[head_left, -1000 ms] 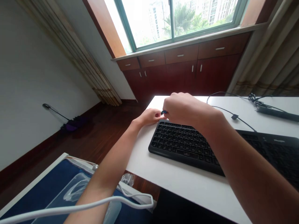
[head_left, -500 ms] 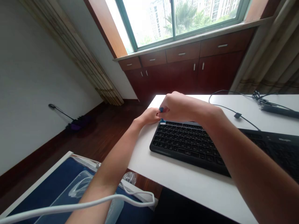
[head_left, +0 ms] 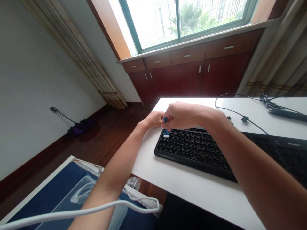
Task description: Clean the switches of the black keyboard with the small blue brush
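Observation:
A black keyboard (head_left: pixel 192 147) lies on the white table, its rows showing square sockets. My right hand (head_left: pixel 178 115) is closed around a small blue brush (head_left: pixel 166 131) over the keyboard's left end. The brush's white bristles point down at the upper-left rows and look to be touching them. Beside it, my left hand (head_left: pixel 154 119) is at the keyboard's far left corner. Its fingers are mostly hidden behind my right hand, so their grip does not show. My right forearm covers part of the keyboard's middle.
Black cable (head_left: pixel 235 111) runs from the keyboard across the white table (head_left: pixel 153 166) to a dark bar-shaped object (head_left: pixel 287 114). Small black pieces (head_left: pixel 229 118) lie behind my right wrist. A white cord (head_left: pixel 96 209) crosses over a blue zippered case (head_left: pixel 59 191) at lower left.
My right hand has moved the brush slightly toward me, from the keyboard's back edge down onto its upper-left rows. My left hand has stayed in place.

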Demonstrator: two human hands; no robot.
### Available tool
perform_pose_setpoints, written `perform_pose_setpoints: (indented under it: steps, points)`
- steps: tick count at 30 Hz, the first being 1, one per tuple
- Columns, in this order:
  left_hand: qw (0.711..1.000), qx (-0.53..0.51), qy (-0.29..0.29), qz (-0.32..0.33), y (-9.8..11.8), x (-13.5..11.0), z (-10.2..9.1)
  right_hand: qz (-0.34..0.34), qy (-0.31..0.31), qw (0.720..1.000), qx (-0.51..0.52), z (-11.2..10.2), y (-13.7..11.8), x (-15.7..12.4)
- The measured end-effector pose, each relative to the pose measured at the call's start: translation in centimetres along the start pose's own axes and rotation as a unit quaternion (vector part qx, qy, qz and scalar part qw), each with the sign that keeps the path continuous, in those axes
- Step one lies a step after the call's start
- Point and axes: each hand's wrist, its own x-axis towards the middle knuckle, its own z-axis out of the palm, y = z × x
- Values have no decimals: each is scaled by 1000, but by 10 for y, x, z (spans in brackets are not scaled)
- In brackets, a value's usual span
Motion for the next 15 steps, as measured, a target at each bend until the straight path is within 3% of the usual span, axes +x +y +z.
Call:
perform_pose_setpoints:
  steps: [5,7,11,13,15]
  points:
    - [999,48,16,-13,-2,4,5,38,123,986,-104,-3,1,1]
    - [999,43,15,-3,-4,4,6,27,113,992,-56,-4,4,0]
    - [999,45,19,14,-4,3,5,12,-2,1000,10,-2,7,-1]
    - [999,47,23,8,-4,3,5,20,13,999,-33,-1,7,-1]
    - [999,25,28,6,-5,3,6,27,77,994,-79,-1,6,-1]
